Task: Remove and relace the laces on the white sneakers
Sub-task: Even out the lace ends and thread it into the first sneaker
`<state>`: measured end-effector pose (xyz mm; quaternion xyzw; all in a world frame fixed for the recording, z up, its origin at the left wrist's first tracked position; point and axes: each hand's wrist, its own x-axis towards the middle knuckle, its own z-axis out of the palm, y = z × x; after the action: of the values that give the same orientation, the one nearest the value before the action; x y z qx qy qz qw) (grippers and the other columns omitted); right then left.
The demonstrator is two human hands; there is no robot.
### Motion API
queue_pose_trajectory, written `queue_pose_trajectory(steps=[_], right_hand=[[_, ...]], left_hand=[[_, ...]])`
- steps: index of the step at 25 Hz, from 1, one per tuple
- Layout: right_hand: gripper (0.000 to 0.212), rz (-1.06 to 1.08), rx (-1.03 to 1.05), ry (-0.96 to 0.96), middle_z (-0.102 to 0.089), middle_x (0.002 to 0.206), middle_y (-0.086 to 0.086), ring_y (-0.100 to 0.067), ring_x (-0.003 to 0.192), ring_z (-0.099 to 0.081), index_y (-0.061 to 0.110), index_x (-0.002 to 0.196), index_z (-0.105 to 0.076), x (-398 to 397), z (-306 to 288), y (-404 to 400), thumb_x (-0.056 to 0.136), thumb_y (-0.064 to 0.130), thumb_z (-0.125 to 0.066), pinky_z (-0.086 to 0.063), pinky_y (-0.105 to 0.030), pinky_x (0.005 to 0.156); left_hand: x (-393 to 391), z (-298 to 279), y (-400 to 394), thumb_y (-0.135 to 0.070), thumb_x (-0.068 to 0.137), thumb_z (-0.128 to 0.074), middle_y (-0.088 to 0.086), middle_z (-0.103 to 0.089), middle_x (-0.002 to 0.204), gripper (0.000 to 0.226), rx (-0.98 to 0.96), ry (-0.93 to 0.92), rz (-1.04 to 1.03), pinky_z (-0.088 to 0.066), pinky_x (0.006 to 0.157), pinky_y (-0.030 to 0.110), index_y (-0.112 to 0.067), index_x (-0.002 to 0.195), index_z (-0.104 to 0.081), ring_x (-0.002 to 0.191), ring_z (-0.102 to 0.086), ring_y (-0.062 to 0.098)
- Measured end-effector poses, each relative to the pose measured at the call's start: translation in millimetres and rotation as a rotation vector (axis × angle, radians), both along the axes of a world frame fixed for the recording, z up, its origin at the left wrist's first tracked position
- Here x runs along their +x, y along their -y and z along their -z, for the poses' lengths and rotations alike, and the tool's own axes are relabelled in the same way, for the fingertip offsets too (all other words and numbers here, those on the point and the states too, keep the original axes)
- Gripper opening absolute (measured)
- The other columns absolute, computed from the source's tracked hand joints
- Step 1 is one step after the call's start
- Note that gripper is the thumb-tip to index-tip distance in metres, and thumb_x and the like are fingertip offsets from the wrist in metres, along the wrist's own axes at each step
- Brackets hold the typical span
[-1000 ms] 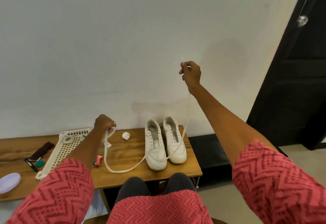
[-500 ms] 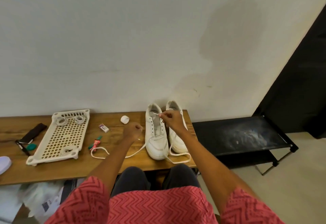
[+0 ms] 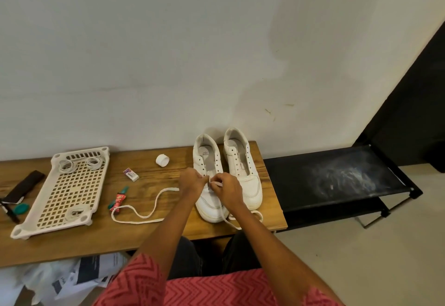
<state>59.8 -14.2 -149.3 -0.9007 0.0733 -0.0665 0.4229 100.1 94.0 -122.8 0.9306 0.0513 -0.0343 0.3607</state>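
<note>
Two white sneakers stand side by side, toes toward me, at the right end of the wooden table [image 3: 101, 238]. Both my hands meet over the lower eyelets of the left sneaker [image 3: 209, 161]. My left hand [image 3: 191, 183] pinches the white lace [image 3: 144, 214], which trails left in a loop across the table. My right hand [image 3: 227, 189] pinches the lace's other end near the eyelets, and that side loops past the toe at the table's front edge. The right sneaker [image 3: 243, 163] shows bare eyelets with no lace.
A white perforated plastic tray [image 3: 65, 190] with coiled laces lies to the left. Near it are a white cap [image 3: 162, 160], an eraser [image 3: 131, 174], a small red and green item [image 3: 118, 198] and dark tools [image 3: 21, 189]. A black rack [image 3: 337, 180] stands right of the table.
My right hand came down from high against the wall to the left sneaker. My left hand moved right from the tray to meet it. The lace now lies slack on the table.
</note>
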Motion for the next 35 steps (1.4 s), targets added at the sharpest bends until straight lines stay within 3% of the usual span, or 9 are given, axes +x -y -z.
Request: queue_pose_trajectory(steps=[6, 11, 15, 19, 23, 28, 32, 35], right_hand=[[0.017, 0.031, 0.051, 0.032, -0.068, 0.095, -0.010, -0.020, 0.088, -0.061, 0.007, 0.095, -0.073, 4, 4, -4, 0.086, 0.015, -0.060, -0.044, -0.026, 0.069], [0.018, -0.026, 0.018, -0.005, -0.068, 0.100, -0.009, -0.020, 0.093, -0.061, 0.007, 0.095, -0.073, 7, 2, 1, 0.087, 0.015, -0.060, -0.042, -0.025, 0.071], [0.017, -0.038, 0.044, -0.021, -0.071, 0.098, -0.008, -0.021, 0.092, -0.063, 0.007, 0.094, -0.074, 10, -1, 0, 0.087, 0.016, -0.061, -0.048, -0.030, 0.074], [0.020, -0.032, -0.098, -0.050, -0.070, 0.100, -0.007, -0.019, 0.091, -0.063, 0.009, 0.100, -0.072, 15, -5, -3, 0.091, 0.019, -0.058, -0.036, -0.018, 0.060], [0.020, -0.064, -0.158, -0.053, -0.069, 0.103, -0.009, -0.022, 0.094, -0.063, 0.008, 0.103, -0.071, 17, -6, -2, 0.092, 0.017, -0.057, -0.040, -0.023, 0.068], [0.019, -0.039, -0.115, -0.087, -0.069, 0.106, -0.006, -0.020, 0.098, -0.062, 0.011, 0.102, -0.073, 19, -2, -7, 0.089, 0.020, -0.063, -0.039, -0.022, 0.071], [0.018, -0.070, -0.082, -0.089, -0.070, 0.102, -0.007, -0.020, 0.097, -0.061, 0.010, 0.097, -0.074, 20, -3, -2, 0.088, 0.021, -0.064, -0.041, -0.024, 0.073], [0.019, -0.196, -0.250, -0.143, -0.068, 0.098, -0.011, -0.024, 0.091, -0.063, 0.005, 0.098, -0.072, 26, -14, 3, 0.089, 0.019, -0.061, -0.041, -0.027, 0.069]], left_hand=[[2, 18, -22, -0.005, 0.084, -0.066, 0.015, -0.071, 0.085, 0.010, -0.309, 0.003, 0.034, -0.042, 0.059, 0.021, 0.001, 0.087, -0.074, 0.069, -0.060, 0.016], [1, 22, -22, -0.007, 0.085, -0.066, 0.009, -0.069, 0.082, 0.011, -0.408, -0.047, 0.019, -0.053, 0.074, 0.036, 0.000, 0.091, -0.073, 0.079, -0.064, 0.023], [0, 24, -24, -0.008, 0.086, -0.065, 0.009, -0.069, 0.080, 0.012, -0.430, -0.042, 0.024, -0.054, 0.079, 0.041, -0.001, 0.091, -0.073, 0.079, -0.065, 0.025], [-1, 21, -22, -0.008, 0.086, -0.065, 0.011, -0.070, 0.086, 0.014, -0.417, -0.037, 0.012, -0.053, 0.078, 0.037, 0.000, 0.095, -0.072, 0.076, -0.063, 0.021], [-1, 20, -24, -0.009, 0.086, -0.065, 0.011, -0.071, 0.084, 0.012, -0.408, -0.039, 0.033, -0.054, 0.077, 0.037, -0.002, 0.092, -0.073, 0.075, -0.063, 0.019], [0, 20, -35, 0.000, 0.086, -0.062, 0.015, -0.068, 0.095, 0.018, -0.505, -0.155, 0.064, -0.055, 0.066, 0.019, 0.004, 0.102, -0.068, 0.077, -0.064, 0.014], [-3, 23, -31, 0.000, 0.079, -0.070, 0.015, -0.070, 0.098, 0.018, -0.462, -0.086, 0.005, -0.055, 0.084, 0.037, 0.000, 0.097, -0.071, 0.090, -0.066, 0.025], [-5, 22, -28, -0.002, 0.080, -0.070, 0.014, -0.072, 0.094, 0.013, -0.376, -0.013, 0.046, -0.054, 0.086, 0.040, -0.002, 0.092, -0.073, 0.089, -0.067, 0.026]])
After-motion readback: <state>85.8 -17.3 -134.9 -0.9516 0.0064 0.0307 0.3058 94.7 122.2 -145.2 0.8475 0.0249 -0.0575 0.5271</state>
